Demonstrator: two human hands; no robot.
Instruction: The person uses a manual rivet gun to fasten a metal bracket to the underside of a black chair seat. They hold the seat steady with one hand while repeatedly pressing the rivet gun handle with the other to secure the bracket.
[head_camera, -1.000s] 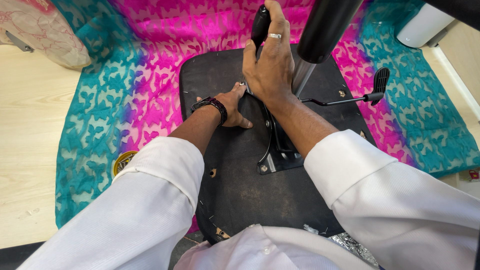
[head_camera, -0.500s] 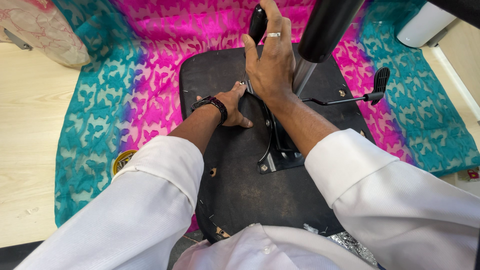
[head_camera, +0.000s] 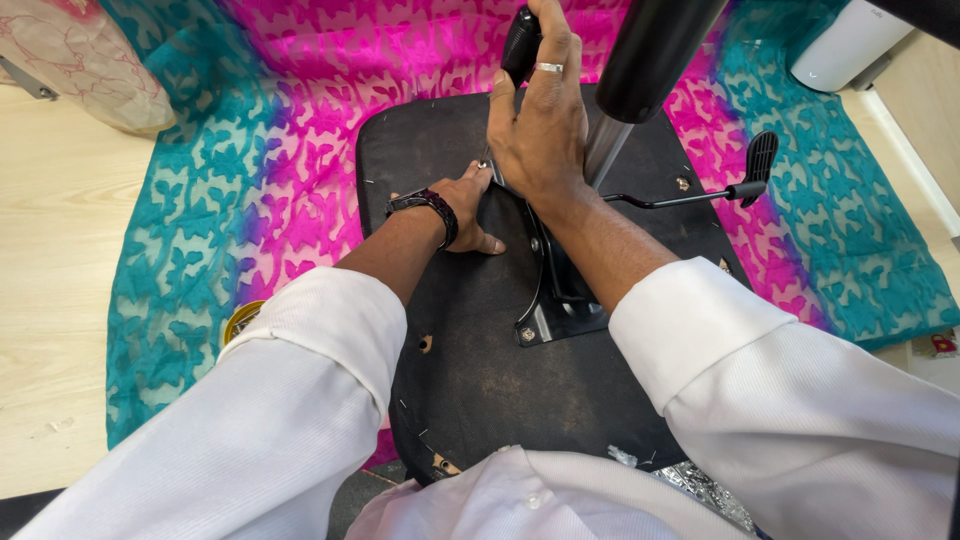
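Wooden floor carries a pink-and-teal cloth with our upturned chair seat on it. Nearest, our left hand presses flat, fingers spread, unchanged. Beyond, our right hand has barely shifted, fingers closed round a black tool handle.

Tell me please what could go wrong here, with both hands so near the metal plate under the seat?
The left hand lies flat on the seat bottom, its fingertips right at the tool tip; a slip could jab them. The right hand holds the black tool handle close to the metal plate, so knuckles may scrape its edge. The lever sticks out and might catch a sleeve.
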